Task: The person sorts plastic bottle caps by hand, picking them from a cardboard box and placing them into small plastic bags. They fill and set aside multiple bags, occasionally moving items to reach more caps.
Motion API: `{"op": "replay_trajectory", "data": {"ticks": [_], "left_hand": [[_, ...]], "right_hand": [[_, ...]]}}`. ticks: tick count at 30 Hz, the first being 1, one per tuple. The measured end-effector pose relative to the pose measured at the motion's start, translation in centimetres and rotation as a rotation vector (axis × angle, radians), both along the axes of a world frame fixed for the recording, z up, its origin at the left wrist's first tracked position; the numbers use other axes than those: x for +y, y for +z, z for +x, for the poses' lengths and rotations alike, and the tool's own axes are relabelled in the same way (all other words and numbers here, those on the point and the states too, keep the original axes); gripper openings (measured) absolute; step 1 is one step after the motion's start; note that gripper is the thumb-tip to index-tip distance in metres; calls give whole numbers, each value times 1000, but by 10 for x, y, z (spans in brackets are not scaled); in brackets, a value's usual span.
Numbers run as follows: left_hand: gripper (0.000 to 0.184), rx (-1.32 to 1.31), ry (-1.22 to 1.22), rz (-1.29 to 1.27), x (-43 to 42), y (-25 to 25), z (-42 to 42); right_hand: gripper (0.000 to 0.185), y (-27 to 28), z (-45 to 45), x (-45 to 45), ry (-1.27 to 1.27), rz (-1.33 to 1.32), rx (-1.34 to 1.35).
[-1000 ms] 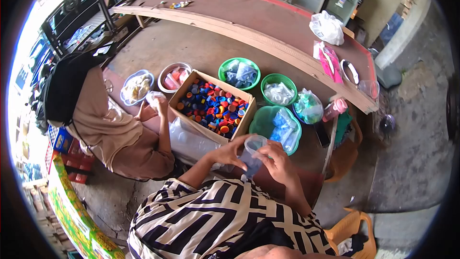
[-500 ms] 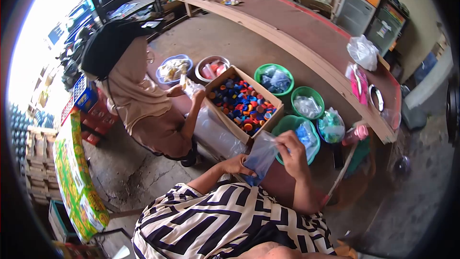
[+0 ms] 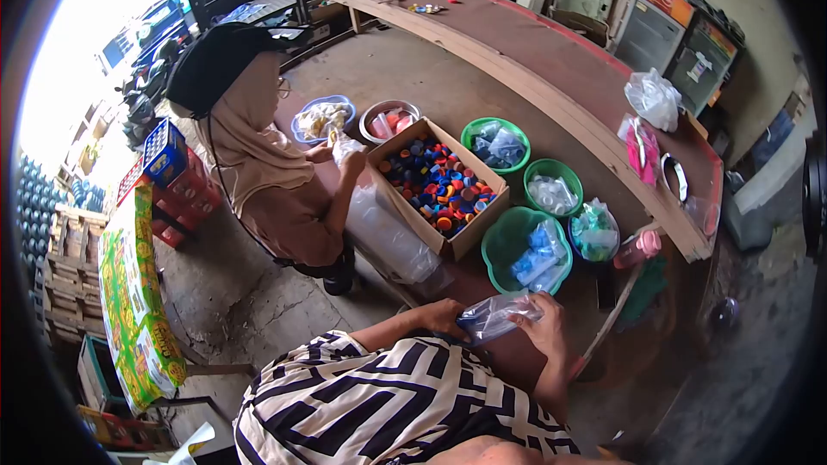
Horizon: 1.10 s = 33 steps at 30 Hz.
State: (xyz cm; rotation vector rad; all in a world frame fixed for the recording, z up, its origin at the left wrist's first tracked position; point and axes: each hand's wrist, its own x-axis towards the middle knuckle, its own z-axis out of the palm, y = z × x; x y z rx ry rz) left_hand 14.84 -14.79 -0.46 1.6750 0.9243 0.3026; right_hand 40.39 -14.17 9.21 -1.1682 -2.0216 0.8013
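A clear plastic bag (image 3: 498, 313) with something blue at its left end lies stretched sideways between my two hands, close to my body. My left hand (image 3: 441, 319) is closed around the blue-filled end. At the other end, my right hand (image 3: 544, 327) has its fingers curled on the plastic. Just beyond the bag stands a green basin (image 3: 493, 248) holding bags with light blue contents. A cardboard box (image 3: 412, 222) full of red, blue, orange and dark bottle caps (image 3: 438, 182) is farther forward, left of that basin.
A co-worker (image 3: 284, 198) at the left handles a small bag. Plastic sheeting (image 3: 392, 237) lies beside the box. Several more basins, including a green one (image 3: 468, 133), stand beyond. A long wooden bench (image 3: 517, 90) crosses behind; a pink bottle (image 3: 639, 248) is at the right.
My right hand has come down from above the bag, and the bag has gone from upright to lying sideways. My left hand still grips its blue end.
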Motion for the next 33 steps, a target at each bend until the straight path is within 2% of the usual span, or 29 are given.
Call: {"op": "replay_trajectory", "data": {"ticks": [1, 2, 3, 5, 6, 7, 8, 9, 12, 15, 16, 17, 19, 20, 23, 25, 27, 29, 31, 33], "left_hand": [[48, 57, -49, 38, 1, 0, 8], [49, -2, -67, 42, 0, 0, 15], [49, -1, -86, 40, 0, 2, 23], [49, 24, -157, 156, 0, 7, 38], [49, 18, -169, 154, 0, 9, 45], [49, 132, -201, 120, 0, 11, 50], [48, 248, -231, 90, 3, 14, 53], [48, 244, -237, 87, 3, 14, 54], [44, -94, -112, 44, 4, -4, 55], [43, -174, -95, -53, 3, 38, 56], [45, -33, -158, 51, 9, 27, 55], [45, -36, -174, 50, 14, 17, 52], [47, 201, -173, 42, 18, 11, 48], [48, 8, -85, 88, 16, 10, 46], [46, -75, -87, 133, 18, 13, 45], [46, -39, -121, 148, 25, 8, 52], [53, 153, -245, 44, 32, 12, 61], [52, 131, -255, 45, 35, 16, 68], [52, 110, -257, 42, 34, 14, 70], [44, 80, -222, 102, 33, 10, 71]], "right_hand": [[41, 0, 2, -5, -11, -4, 67], [30, 1, 3, -10, -31, -47, 140], [30, -3, 8, -15, -51, -47, 142], [22, -13, 20, -20, -153, -375, 250], [15, -11, 22, -24, -205, -388, 295], [15, -9, 29, -27, -216, -390, 292], [14, -7, 37, -26, -294, -252, 238], [13, 0, 40, -27, -370, -119, 181], [9, 21, 53, -30, -505, 31, 207], [10, 26, 73, -25, -548, 123, 150], [10, 26, 79, -22, -628, 191, 211], [11, 28, 85, -18, -707, 261, 270], [13, 44, 109, -19, -783, 47, 418], [15, 49, 114, -18, -649, 31, 567], [24, 37, 123, -2, -426, -82, 436], [34, 15, 126, 9, -122, -271, 480], [49, 2, 127, 12, 168, -510, 588], [58, -3, 119, 11, 275, -605, 636], [54, -3, 116, 12, 236, -600, 557], [45, -5, 117, 15, 264, -466, 176]]}}
